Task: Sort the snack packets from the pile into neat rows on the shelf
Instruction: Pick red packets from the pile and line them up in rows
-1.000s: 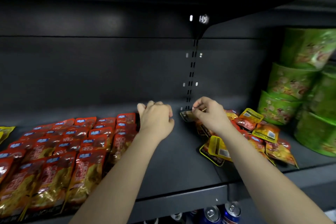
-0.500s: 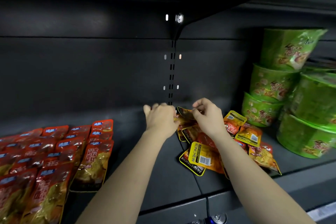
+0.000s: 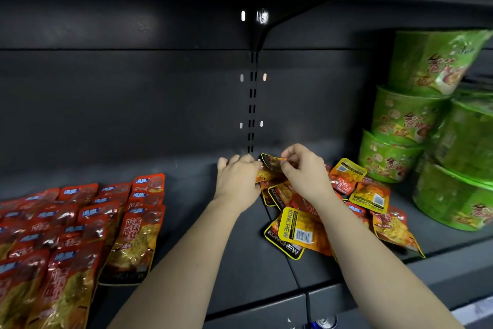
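A loose pile of small orange, yellow and black snack packets (image 3: 301, 232) lies on the dark shelf (image 3: 240, 262), right of centre. My right hand (image 3: 304, 171) pinches the top edge of one small packet (image 3: 270, 162) at the back of the pile. My left hand (image 3: 237, 182) is curled at the pile's left edge, its fingers on an orange packet (image 3: 262, 175) there. Larger red and gold packets (image 3: 74, 227) lie in overlapping rows on the left of the shelf.
Green instant-noodle bowls (image 3: 416, 126) are stacked at the right, close behind the pile. The shelf's back wall has a slotted upright (image 3: 252, 104) just behind my hands. A bare strip of shelf separates the red rows from the pile. Can tops (image 3: 324, 323) show below the front edge.
My left hand moved right from the red rows to the pile's left edge. My right hand stayed on the small packet at the back. The view shifted right.
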Tool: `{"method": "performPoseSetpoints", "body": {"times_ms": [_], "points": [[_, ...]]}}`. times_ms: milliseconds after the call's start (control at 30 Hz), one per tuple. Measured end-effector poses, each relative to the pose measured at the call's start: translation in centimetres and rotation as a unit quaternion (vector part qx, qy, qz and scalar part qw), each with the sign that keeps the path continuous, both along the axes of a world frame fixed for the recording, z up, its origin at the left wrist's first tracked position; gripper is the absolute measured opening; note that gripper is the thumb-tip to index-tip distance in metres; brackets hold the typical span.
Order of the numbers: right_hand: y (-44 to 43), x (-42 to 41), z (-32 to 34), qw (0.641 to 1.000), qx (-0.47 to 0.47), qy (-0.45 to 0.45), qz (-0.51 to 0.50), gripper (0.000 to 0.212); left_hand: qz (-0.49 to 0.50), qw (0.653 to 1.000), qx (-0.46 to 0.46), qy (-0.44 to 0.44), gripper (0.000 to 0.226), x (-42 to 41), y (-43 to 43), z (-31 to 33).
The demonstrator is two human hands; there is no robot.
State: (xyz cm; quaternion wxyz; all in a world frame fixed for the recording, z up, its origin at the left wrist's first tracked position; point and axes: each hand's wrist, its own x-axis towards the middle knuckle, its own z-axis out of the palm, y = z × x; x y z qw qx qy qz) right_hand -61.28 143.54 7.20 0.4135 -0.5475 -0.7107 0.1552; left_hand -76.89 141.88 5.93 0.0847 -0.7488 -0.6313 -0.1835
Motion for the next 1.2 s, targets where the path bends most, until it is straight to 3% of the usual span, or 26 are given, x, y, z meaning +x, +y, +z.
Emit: {"method": "performPoseSetpoints", "body": {"times_ms": [300,567,733,900,967,1067,1200], "points": [[-0.1,0.0,-0.1,1.000,-0.012,0.005,0.000,0.007,0.020,0.997,0.030,-0.064,0.023,-0.9,0.1,0.2],[-0.2,0.0,-0.3,0.999,0.003,0.043,0.008,0.009,0.022,0.962,0.241,-0.130,0.007,-1.3,-2.1,3.8],[-1.4,-0.4,0.6,0.970,-0.063,0.220,0.085,0.023,-0.038,0.946,0.293,-0.136,0.009,-0.8,-2.3,2.9],[-1.7,-0.3,0.7,0.953,-0.104,0.244,0.145,0.043,-0.104,0.925,0.335,-0.148,0.010,0.1,-2.6,2.6],[-1.9,-0.3,0.9,0.950,-0.104,0.258,0.146,0.049,-0.141,0.916,0.342,-0.155,0.008,0.5,-2.9,2.8],[-2.2,-0.1,1.1,0.962,-0.027,0.250,0.103,0.042,-0.146,0.919,0.326,-0.168,0.006,1.0,-3.2,3.1],[-1.4,0.5,0.8,0.956,0.045,0.289,0.035,0.024,-0.094,0.950,0.221,-0.200,0.036,1.3,-3.1,2.7]]}}
